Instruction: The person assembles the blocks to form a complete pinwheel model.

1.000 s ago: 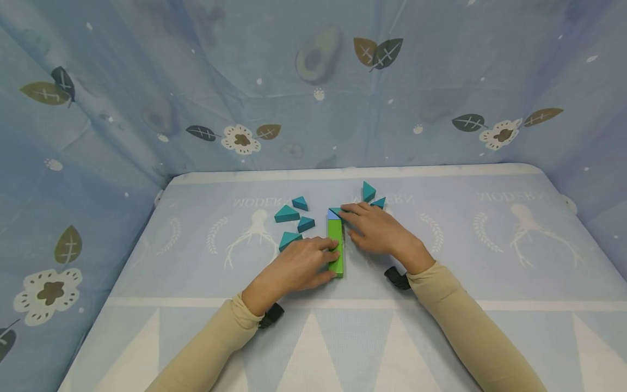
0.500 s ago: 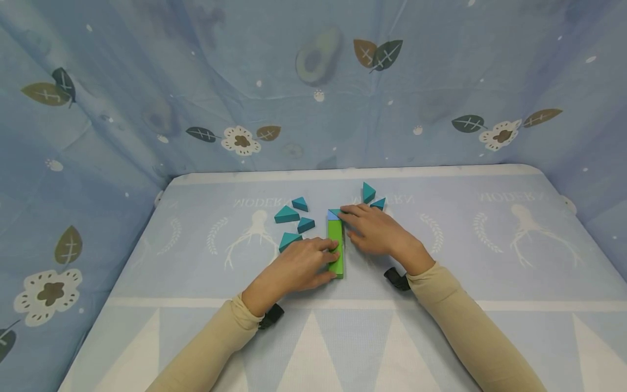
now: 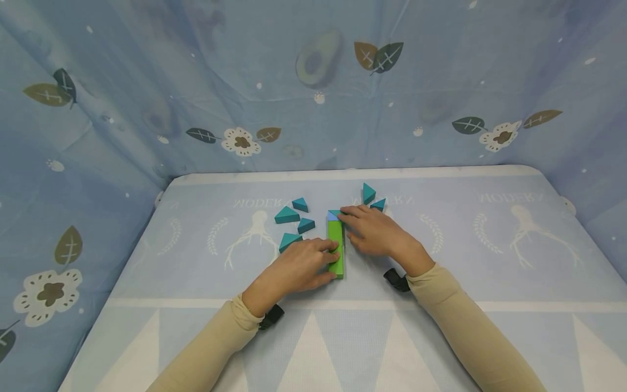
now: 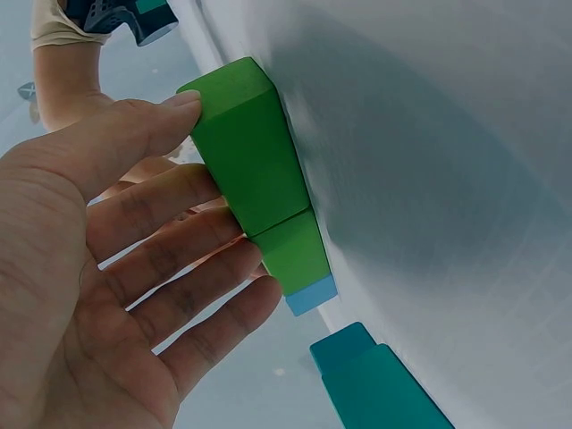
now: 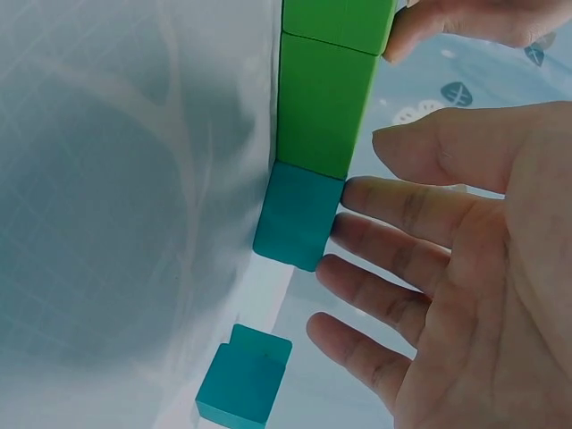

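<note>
Two green blocks (image 3: 335, 231) lie end to end in a row on the table, their seam showing in both wrist views. At the row's far end sit a light blue triangular block (image 3: 331, 216) and a teal triangular block (image 5: 299, 214), which together continue the row. From the left, my left hand (image 3: 301, 264) rests its thumb and fairly straight fingertips on the green blocks. My right hand (image 3: 374, 231) reaches in from the right, fingers extended; its fingertips touch the teal block, which they partly hide in the head view.
Several loose teal triangular blocks (image 3: 287, 214) lie left of the row, one close to my left hand. Two more teal triangular blocks (image 3: 369, 193) lie beyond my right hand. A patterned cloth covers the table (image 3: 441, 288), and a blue printed curtain (image 3: 313, 125) hangs behind it.
</note>
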Demonstrator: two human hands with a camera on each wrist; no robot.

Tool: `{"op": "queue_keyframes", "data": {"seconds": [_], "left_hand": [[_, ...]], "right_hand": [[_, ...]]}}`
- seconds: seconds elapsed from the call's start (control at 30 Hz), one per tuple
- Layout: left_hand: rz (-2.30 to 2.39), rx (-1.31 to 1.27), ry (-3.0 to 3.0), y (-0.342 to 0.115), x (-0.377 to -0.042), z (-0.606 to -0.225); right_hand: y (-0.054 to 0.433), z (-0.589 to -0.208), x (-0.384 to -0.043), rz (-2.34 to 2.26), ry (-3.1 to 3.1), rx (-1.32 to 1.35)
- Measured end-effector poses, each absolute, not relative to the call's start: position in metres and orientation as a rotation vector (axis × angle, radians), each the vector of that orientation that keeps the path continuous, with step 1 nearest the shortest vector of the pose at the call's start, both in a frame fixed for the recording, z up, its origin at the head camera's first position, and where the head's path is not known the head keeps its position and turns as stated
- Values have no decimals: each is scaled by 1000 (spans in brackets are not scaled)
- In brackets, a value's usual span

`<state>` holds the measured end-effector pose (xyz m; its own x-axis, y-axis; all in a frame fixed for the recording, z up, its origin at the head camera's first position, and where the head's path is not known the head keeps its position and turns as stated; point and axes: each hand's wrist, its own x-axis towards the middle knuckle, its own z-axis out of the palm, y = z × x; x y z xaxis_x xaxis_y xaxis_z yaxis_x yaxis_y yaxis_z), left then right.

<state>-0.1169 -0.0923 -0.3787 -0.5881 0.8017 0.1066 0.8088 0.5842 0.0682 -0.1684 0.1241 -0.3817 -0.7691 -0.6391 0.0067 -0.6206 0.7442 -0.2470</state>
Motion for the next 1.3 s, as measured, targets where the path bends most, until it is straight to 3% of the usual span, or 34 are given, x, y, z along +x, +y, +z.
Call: {"op": "queue_keyframes", "data": {"seconds": [1.3], "left_hand": [[-126, -1391, -2753, -92, -118, -381]], "right_hand": [[115, -391, -164, -355, 2895, -1175]]}}
